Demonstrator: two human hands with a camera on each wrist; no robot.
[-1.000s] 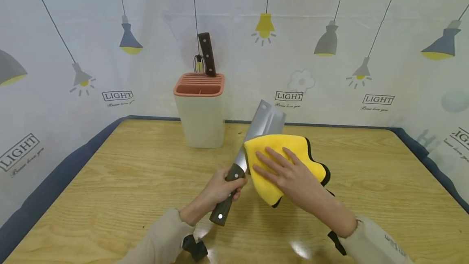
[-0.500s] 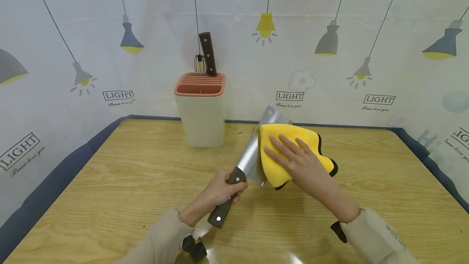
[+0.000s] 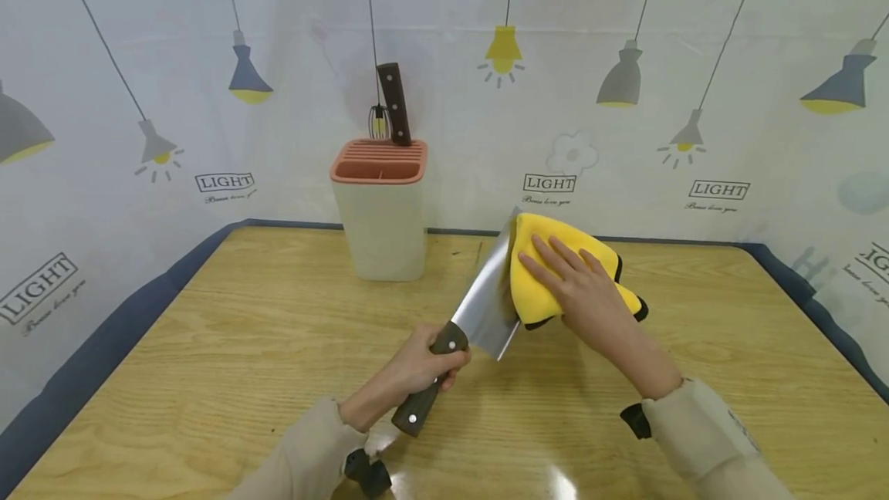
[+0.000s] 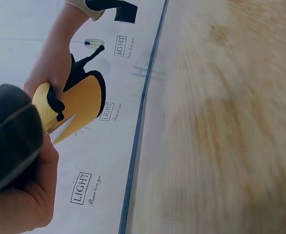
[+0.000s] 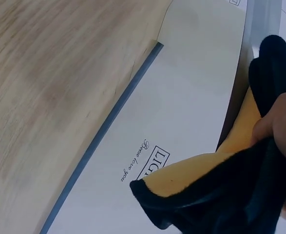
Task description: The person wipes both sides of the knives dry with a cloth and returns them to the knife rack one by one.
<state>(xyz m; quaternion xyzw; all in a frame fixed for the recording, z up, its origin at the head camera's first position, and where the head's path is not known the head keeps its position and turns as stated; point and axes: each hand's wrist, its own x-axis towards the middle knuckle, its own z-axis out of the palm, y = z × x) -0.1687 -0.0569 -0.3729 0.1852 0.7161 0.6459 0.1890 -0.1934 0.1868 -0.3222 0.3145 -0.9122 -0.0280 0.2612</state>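
In the head view, my left hand [image 3: 424, 365] grips the dark, riveted handle of a cleaver [image 3: 482, 315]. Its broad steel blade slants up and away to the right above the table. A yellow cloth [image 3: 529, 295] with black edging covers the far part of the blade. My right hand [image 3: 583, 284] holds this cloth, fingers spread over its top. The right wrist view shows the thumb of the right hand [image 5: 285, 129] against the cloth [image 5: 191, 173] from the other side. In the left wrist view, a sliver of the blade [image 4: 64, 129] shows beside the cloth.
Behind and to the left, a cream knife block [image 3: 382, 234] with a slotted coral top stands on the wooden table [image 3: 229, 353]. A dark-handled knife [image 3: 394, 103] sits upright in its slots. A lamp-printed backdrop [image 3: 458, 99] rises behind the table edge.
My right hand and the cloth have slid up along the blade towards its far end, uncovering the part near the handle. The left hand keeps its grip, almost in place.
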